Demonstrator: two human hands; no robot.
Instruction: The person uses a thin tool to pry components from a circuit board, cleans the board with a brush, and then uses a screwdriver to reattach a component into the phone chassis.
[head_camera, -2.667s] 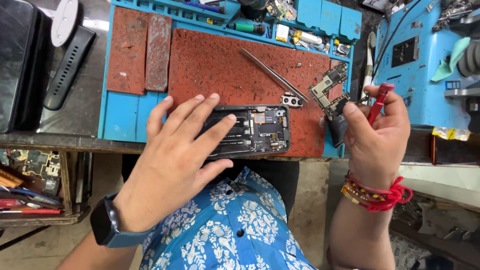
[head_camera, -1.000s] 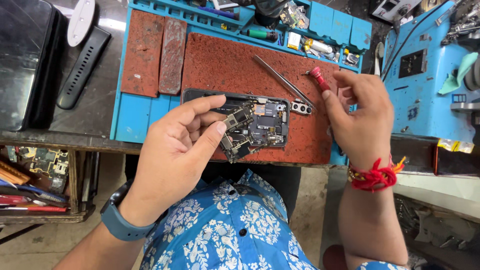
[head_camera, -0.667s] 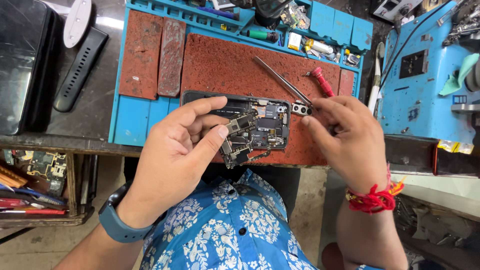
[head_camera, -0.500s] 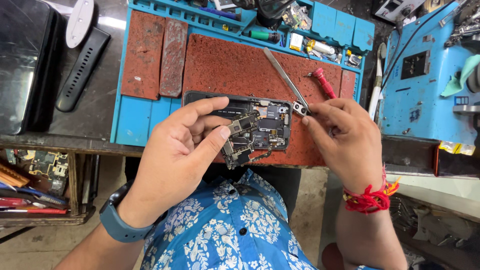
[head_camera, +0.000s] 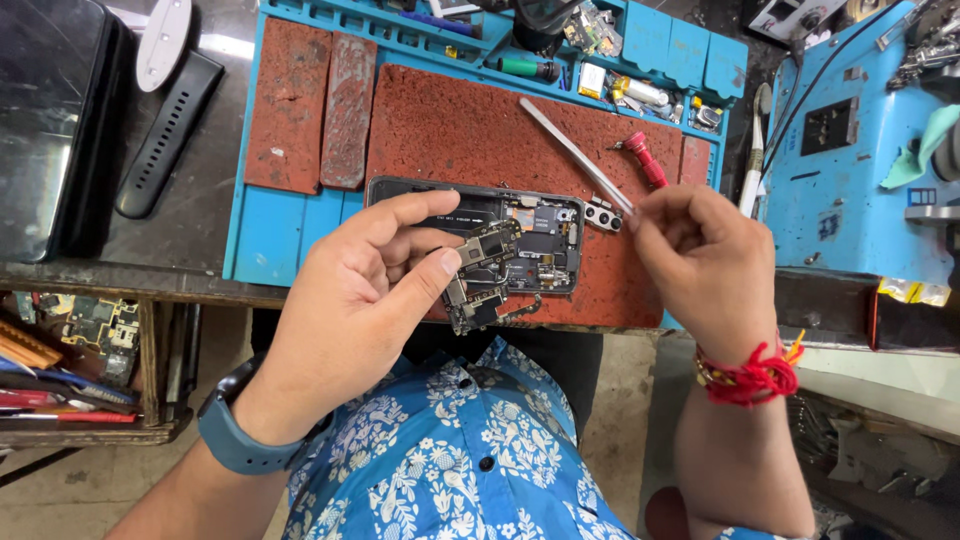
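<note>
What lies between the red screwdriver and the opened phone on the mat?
In the head view, the tweezers held by the right hand cross between the red screwdriver and the opened phone, beside a small camera module.

My left hand (head_camera: 355, 300) reaches forward from the lower left, palm down, index finger stretched out straight and thumb pressed toward it in a light pinch. A blue band wraps that wrist. My right hand (head_camera: 700, 265) comes in from the lower right, its fingers (head_camera: 650, 215) curled tight together in a pinch. Red thread circles that wrist, the forearm bare.
</note>
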